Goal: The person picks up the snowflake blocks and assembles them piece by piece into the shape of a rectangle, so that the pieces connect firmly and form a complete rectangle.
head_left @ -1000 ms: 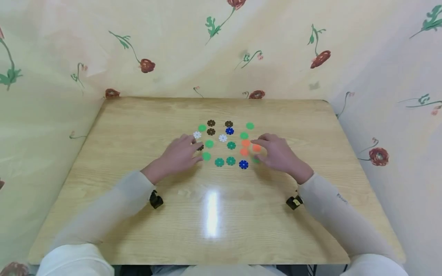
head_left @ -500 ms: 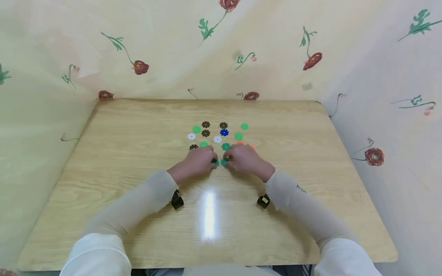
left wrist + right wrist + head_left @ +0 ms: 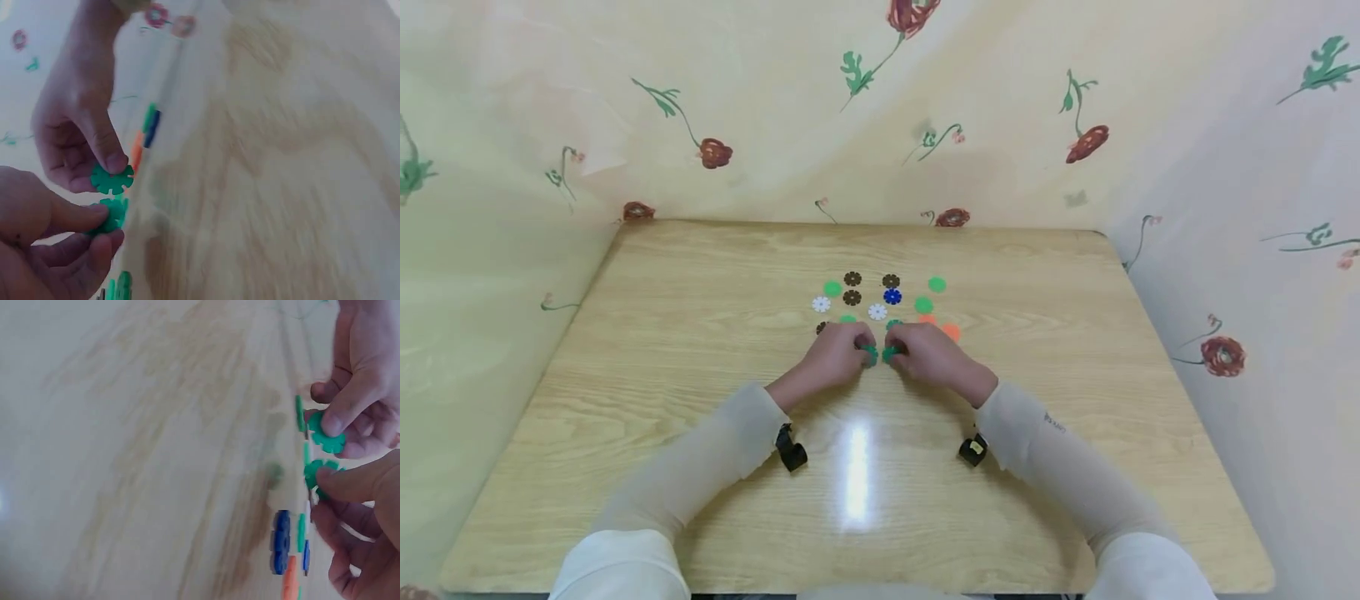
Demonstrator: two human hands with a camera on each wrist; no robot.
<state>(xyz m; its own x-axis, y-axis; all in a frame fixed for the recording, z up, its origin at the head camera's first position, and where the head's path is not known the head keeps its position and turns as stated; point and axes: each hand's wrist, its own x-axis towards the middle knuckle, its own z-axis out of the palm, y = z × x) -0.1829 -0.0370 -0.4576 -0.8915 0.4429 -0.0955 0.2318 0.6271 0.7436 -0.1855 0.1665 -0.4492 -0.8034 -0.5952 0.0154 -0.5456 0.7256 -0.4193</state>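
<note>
My left hand [image 3: 833,354] pinches a dark green notched disc [image 3: 114,215] between thumb and fingers. Facing it, my right hand [image 3: 931,353] pinches a matching dark green disc [image 3: 317,477] the same way. In the head view both hands are close together at the middle of the table, over the near side of the scattered discs. The two held discs stand nearly edge to edge, a small gap between them in the left wrist view. Another dark green disc [image 3: 894,323] lies just beyond the right hand, partly covered by it.
Beyond the hands lie brown discs [image 3: 852,297], white discs [image 3: 877,312], light green discs [image 3: 923,305], a blue disc [image 3: 892,296] and orange discs [image 3: 951,332]. Another blue disc [image 3: 281,542] lies near the right hand. The wooden table [image 3: 700,275] meets floral-covered walls.
From wide apart over the discs, my hands have come together at the middle. Each has taken hold of a dark green disc, and the two discs are now brought close to each other.
</note>
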